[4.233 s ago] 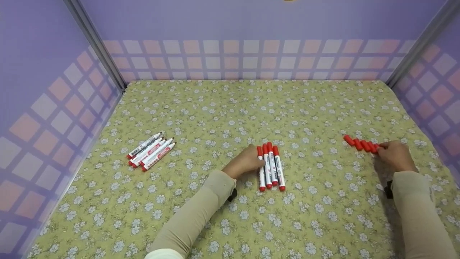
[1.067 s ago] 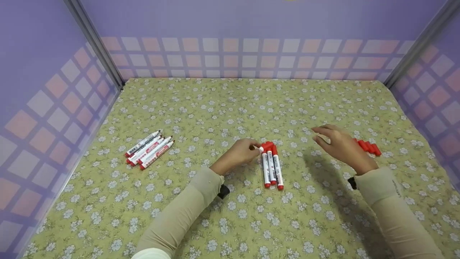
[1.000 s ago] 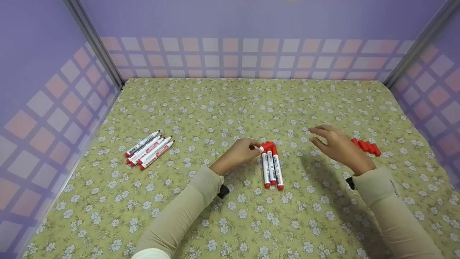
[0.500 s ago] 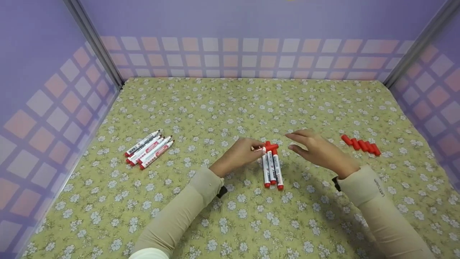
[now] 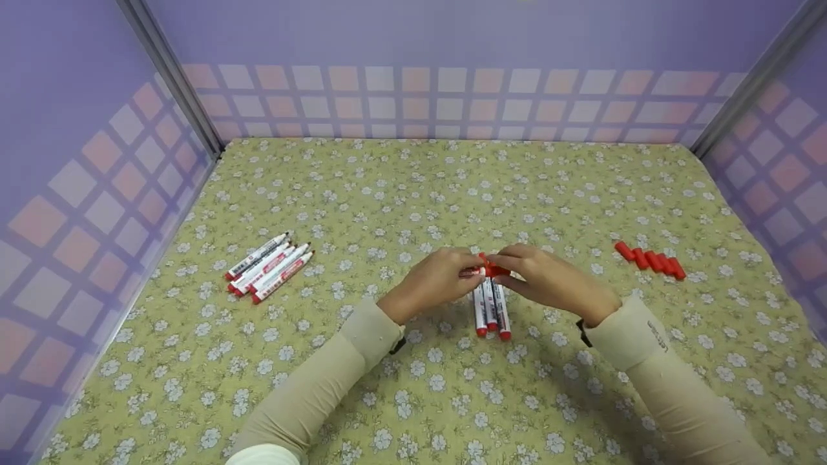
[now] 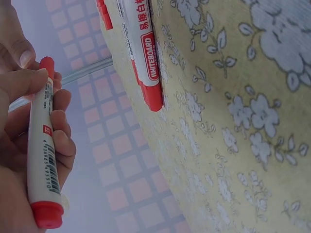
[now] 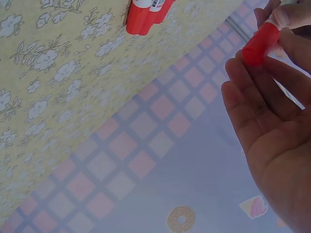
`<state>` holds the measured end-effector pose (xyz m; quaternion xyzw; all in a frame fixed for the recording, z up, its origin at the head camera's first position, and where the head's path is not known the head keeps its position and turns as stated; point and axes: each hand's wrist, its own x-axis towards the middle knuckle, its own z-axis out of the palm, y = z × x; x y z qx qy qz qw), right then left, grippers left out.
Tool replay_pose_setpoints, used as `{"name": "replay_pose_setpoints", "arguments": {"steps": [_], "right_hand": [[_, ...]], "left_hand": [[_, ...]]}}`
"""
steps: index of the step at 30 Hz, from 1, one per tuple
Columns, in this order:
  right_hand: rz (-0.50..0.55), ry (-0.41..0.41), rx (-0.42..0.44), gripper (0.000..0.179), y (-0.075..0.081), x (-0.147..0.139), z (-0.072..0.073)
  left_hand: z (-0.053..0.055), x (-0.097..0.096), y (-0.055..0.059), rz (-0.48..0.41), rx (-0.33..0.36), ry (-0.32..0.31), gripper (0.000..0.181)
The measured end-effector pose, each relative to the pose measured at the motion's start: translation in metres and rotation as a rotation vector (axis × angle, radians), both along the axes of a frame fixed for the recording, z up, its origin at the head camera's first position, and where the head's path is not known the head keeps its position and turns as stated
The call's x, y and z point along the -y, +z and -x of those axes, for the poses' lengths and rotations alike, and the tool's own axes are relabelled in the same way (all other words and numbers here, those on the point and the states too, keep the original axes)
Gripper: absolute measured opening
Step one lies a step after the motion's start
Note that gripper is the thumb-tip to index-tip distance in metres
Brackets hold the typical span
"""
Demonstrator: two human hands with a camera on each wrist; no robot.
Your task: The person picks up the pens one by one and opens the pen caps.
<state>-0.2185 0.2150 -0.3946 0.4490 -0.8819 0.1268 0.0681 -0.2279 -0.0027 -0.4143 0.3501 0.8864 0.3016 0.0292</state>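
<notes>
My left hand (image 5: 433, 279) grips a whiteboard marker (image 6: 41, 141) with a white barrel, red end plug and red cap (image 7: 261, 44), held tilted above the table. In the left wrist view its fingers wrap the barrel and the thumb lies by the cap. My right hand (image 5: 546, 278) has come up to the capped end, its fingers fairly straight and their tips right at the cap; the right wrist view shows its open palm. Under both hands lie three more capped markers (image 5: 492, 313), side by side, their upper ends partly hidden by the hands.
Several uncapped markers (image 5: 268, 268) lie in a slanted group at the left, tips pointing away. On the right, several loose red caps (image 5: 652, 261) form a diagonal row. Purple checked walls (image 5: 413, 39) enclose the flowered tablecloth (image 5: 362, 194) behind and at the sides.
My left hand has picked a marker from the middle group and turned it sideways. My right hand has left the row of caps and moved left to the marker's cap.
</notes>
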Motion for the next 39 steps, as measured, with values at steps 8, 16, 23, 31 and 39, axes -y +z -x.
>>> {"name": "replay_pose_setpoints", "arguments": {"steps": [8,16,23,31,39], "right_hand": [[-0.032,-0.009,-0.034,0.02,-0.002,0.011,-0.003],[-0.069,-0.016,-0.171,0.011,-0.006,0.019,-0.007],[-0.071,-0.004,-0.272,0.007,-0.008,0.022,-0.008],[0.022,0.019,-0.321,0.007,-0.015,0.022,-0.006],[0.04,0.011,-0.273,0.006,-0.02,0.022,-0.006]], "left_hand": [[-0.004,0.002,0.002,0.078,-0.196,-0.027,0.029],[-0.006,0.005,0.001,0.085,-0.298,-0.079,0.023],[-0.007,0.009,-0.001,0.055,-0.284,-0.091,0.023],[-0.006,0.011,0.002,0.028,-0.176,-0.074,0.024],[-0.005,0.012,0.003,0.034,-0.062,-0.055,0.025]]}}
